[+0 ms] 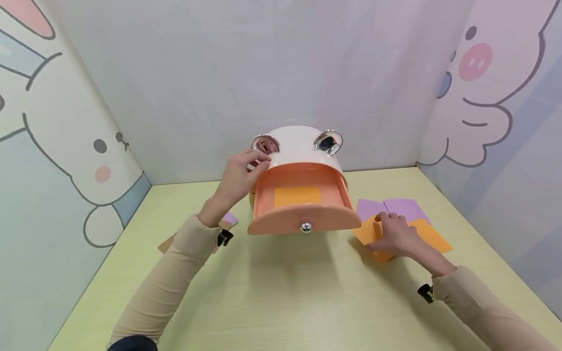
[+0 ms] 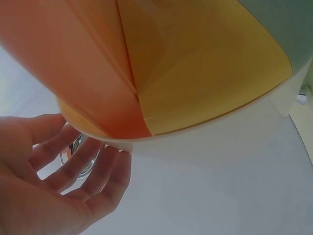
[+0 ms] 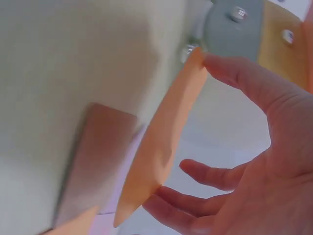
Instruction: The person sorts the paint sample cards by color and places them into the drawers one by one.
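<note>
A white storage cabinet [image 1: 294,141] with two shiny round eye-like fittings stands at the back. Its orange drawer [image 1: 303,218] with a round silver knob is pulled out, and an orange paper sheet [image 1: 297,196] lies inside. My left hand [image 1: 241,173] touches the cabinet's left upper edge, fingers relaxed and slightly bent; the left wrist view shows this hand [image 2: 63,176] against the white rim. On the right, my right hand [image 1: 397,235] pinches an orange sheet of paper [image 3: 164,137]. The right wrist view shows the sheet bowed between thumb and fingers.
Purple sheets [image 1: 408,210] and another orange sheet [image 1: 432,235] lie on the table at the right. At the left, tan sheets [image 1: 169,242] and a purple one [image 1: 230,218] are partly hidden by my arm. Yellow [image 2: 205,63] and grey drawers sit below the orange one.
</note>
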Motion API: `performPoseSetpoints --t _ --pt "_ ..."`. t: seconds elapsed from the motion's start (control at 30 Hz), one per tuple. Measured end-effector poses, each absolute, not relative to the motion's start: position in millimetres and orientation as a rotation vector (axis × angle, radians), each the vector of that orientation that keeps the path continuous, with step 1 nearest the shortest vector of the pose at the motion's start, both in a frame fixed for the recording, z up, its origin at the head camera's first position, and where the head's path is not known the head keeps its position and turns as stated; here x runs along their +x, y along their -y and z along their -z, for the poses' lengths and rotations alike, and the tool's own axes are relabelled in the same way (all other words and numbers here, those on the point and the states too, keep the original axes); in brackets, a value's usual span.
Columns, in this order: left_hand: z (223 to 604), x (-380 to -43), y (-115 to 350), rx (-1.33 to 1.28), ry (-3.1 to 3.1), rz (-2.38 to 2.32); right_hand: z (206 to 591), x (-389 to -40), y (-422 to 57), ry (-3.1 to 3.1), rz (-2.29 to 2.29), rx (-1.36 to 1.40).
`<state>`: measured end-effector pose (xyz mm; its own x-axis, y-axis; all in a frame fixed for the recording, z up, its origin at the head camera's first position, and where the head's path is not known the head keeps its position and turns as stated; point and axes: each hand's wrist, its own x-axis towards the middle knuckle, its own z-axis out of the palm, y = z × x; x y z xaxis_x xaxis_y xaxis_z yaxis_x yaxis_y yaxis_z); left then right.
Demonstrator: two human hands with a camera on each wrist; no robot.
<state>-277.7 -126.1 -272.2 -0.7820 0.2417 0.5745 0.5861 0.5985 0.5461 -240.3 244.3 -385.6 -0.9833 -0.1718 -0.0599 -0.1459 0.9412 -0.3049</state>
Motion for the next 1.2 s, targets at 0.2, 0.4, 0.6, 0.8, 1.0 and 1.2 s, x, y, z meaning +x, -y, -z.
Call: performPoseSetpoints --t 0.2,0.4,0.6,0.8,1.0,1.2 --pt "272.5 -278.1 125.8 -0.662 2.382 1.052 350.7 -245.9 -251.6 -3.02 0.58 -0.396" --pt "271.6 -278.5 124.6 -0.672 2.376 1.056 312.0 -249.8 -253.9 -2.999 0.679 -0.496" --pt "272.0 -279.6 123.2 -0.665 2.381 1.054 278.4 -249.8 -254.6 -2.98 0.771 -0.56" --pt "271.5 -280.3 121.7 -0.658 2.379 1.044 250.7 -248.4 -243.5 -2.962 0.903 -0.645" --pt "271.0 -280.4 120.5 -0.631 2.394 1.05 231.3 -245.1 -220.6 -2.874 0.991 -0.857" --pt "271.5 -280.1 119.4 -0.631 2.384 1.046 217.6 -244.3 -196.0 -2.818 0.981 -1.024"
